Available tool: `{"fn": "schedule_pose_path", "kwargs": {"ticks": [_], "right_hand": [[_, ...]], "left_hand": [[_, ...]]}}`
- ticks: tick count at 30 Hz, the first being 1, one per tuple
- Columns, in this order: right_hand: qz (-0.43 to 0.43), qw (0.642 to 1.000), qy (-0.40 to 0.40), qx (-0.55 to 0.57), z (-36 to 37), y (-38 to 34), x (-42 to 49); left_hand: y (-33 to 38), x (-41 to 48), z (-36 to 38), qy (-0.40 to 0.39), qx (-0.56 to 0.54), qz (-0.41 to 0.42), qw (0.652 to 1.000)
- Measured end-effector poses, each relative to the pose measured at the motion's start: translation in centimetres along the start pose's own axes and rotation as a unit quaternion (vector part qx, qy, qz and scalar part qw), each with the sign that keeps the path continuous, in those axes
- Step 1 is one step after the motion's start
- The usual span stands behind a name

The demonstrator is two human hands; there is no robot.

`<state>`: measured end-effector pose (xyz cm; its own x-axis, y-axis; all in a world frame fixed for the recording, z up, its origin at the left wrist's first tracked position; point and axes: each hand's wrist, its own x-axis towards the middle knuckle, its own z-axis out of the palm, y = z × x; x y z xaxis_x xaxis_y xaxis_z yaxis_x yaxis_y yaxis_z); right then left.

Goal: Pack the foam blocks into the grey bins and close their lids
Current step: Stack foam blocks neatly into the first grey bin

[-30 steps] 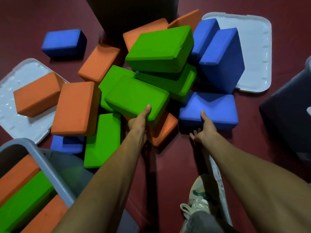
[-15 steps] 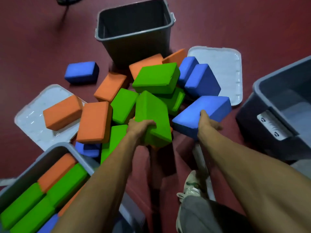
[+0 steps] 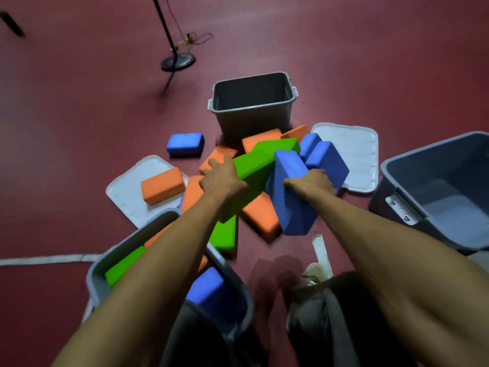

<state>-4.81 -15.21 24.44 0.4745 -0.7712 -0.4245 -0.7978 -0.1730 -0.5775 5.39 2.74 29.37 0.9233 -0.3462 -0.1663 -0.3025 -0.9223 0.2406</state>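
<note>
My left hand (image 3: 223, 178) grips a green foam block (image 3: 251, 172), lifted off the pile. A blue foam block (image 3: 288, 197) is held on end in my right hand (image 3: 312, 182), raised above the floor. Under both lies a heap of orange, green and blue blocks (image 3: 260, 215). The grey bin (image 3: 164, 221) at lower left holds green, orange and blue blocks, partly hidden by my left arm. Another grey bin (image 3: 252, 107) stands behind the heap with nothing visible inside. A third grey bin (image 3: 436, 186) is at the right, with nothing visible inside.
Two white lids lie on the red floor: one (image 3: 127, 192) at the left carrying an orange block (image 3: 162, 185), one (image 3: 354, 154) at the right under blue blocks. A lone blue block (image 3: 185, 143) sits apart. A black stand base (image 3: 178, 62) is further back.
Both hands have lifted their blocks higher off the pile. The blue block has turned on end. The view has pulled back, showing more floor and the stand.
</note>
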Motion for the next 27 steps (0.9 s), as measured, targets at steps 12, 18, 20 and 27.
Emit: {"fn": "schedule_pose_path", "kwargs": {"ticks": [12,18,20,27], "right_hand": [[-0.274,0.892,-0.118,-0.34,5.7,-6.8,-15.7],[-0.433,0.766,-0.139,-0.455,11.3,-8.7,-21.6],[-0.481,0.713,-0.147,-0.488,13.1,-9.1,-23.2],[-0.495,0.572,-0.234,-0.611,19.0,-8.0,-25.3]], "left_hand": [[-16.3,-12.1,-6.9,0.034,0.159,0.001,0.987],[-21.3,-17.2,-3.5,-0.021,0.112,0.001,0.994],[-22.6,-18.4,-1.5,-0.032,0.112,0.004,0.993],[-26.1,-20.5,5.1,-0.14,0.055,0.0,0.989]]}}
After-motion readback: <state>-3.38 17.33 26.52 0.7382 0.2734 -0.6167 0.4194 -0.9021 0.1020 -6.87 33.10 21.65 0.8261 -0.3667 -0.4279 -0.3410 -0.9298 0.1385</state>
